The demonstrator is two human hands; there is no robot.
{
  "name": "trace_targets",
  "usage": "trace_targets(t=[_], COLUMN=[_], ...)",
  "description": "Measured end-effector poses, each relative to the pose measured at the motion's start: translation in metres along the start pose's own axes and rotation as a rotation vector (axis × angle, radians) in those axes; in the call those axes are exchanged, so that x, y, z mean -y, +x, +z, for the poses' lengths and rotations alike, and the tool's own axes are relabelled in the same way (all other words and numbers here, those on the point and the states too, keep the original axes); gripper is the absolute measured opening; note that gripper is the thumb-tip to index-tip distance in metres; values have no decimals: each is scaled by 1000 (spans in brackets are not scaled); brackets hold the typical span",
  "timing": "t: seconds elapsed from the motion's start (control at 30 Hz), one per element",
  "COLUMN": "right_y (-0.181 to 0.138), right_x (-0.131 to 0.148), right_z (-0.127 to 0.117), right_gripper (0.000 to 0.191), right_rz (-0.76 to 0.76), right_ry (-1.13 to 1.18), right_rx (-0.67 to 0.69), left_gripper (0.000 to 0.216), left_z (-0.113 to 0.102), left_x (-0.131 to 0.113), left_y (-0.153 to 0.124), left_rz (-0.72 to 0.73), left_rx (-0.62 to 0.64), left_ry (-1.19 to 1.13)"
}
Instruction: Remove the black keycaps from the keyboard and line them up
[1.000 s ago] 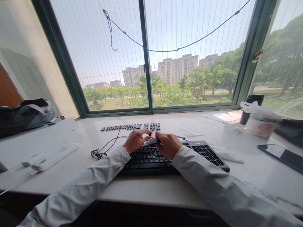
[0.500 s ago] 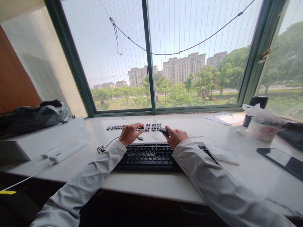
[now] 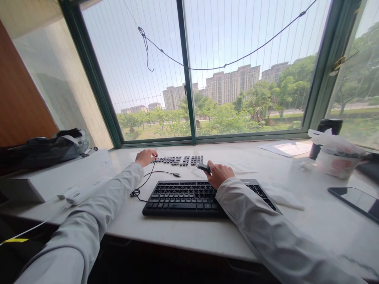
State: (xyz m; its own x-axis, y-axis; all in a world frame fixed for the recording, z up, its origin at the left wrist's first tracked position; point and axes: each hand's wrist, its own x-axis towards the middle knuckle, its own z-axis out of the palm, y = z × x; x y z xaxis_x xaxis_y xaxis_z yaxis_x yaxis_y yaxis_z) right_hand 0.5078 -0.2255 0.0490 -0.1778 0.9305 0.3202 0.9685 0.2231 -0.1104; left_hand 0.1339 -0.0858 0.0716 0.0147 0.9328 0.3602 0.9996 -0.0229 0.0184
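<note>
Pinching a small flat black tool in right hand grip, left hand fingertips touching loose square keycaps, grip unclear

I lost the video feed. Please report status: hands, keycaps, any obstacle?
Left hand at left end of keycap row. Right hand shut on small dark tool. Keyboard untouched; cable between.

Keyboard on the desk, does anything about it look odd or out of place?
Yes. Rows of loose black keycaps lie on the desk behind the keyboard, detached from any board. The left hand touches their left end.
</note>
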Motion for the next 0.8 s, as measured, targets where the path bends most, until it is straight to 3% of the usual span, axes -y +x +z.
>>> trace_targets(t=[0.37,0.8], right_y=[-2,-2], right_x=[1,1], right_z=[-2,1], right_gripper=[33,33], right_rz=[2,-28], right_ry=[-12,-14], right_rx=[32,10], left_gripper=[29,23], left_z=[43,49], left_x=[2,2], left_y=[21,21], left_rz=[36,59], left_rx=[152,125], left_ry=[33,35])
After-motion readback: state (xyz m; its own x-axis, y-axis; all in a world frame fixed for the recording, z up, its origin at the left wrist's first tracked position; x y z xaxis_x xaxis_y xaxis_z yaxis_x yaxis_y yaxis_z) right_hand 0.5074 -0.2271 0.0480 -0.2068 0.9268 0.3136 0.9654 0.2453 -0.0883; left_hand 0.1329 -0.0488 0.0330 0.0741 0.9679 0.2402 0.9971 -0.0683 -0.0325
